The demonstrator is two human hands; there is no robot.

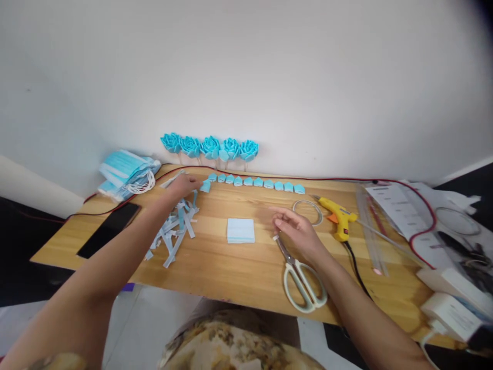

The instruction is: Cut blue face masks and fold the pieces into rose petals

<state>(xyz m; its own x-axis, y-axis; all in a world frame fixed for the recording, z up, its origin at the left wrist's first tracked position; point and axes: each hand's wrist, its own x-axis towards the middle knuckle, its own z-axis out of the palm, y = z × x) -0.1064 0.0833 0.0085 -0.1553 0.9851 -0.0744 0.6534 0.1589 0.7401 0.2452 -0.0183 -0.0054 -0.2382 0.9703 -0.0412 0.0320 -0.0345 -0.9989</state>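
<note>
My left grip (186,183) reaches to the rear of the wooden surface (215,262), its fingertips meeting a small light-blue piece (206,186) at the left end of a row of folded blue pieces (258,182); from this angle I cannot tell whether the fingers are closed on it. My right grip (295,226), its fingers blurred, hangs loosely curled and partly open, with nothing visible in it, just beyond the tips of a pair of pale-handled scissors (291,262) lying with their loops toward me. Between my two arms, near the middle of the surface, sits a square pale-blue pad (241,230), flat and apart from both grips. Cut white and blue strips (175,231) lie heaped beside my left forearm, and a dark phone (110,231) rests farther left. Behind it, in the left rear corner, a pile of blue face masks (125,169) shows its white loops. Five blue flowers (210,147) on thin stems stand in a line against the white wall (246,77), and a red and black cable (342,179) runs along the rear edge. To the right of my right grip lie a thin ring (320,212) and a yellow glue gun (341,218), its nozzle pointing toward the wall, with printed paper (402,210) and a white adapter (454,316) toward the far right end.
</note>
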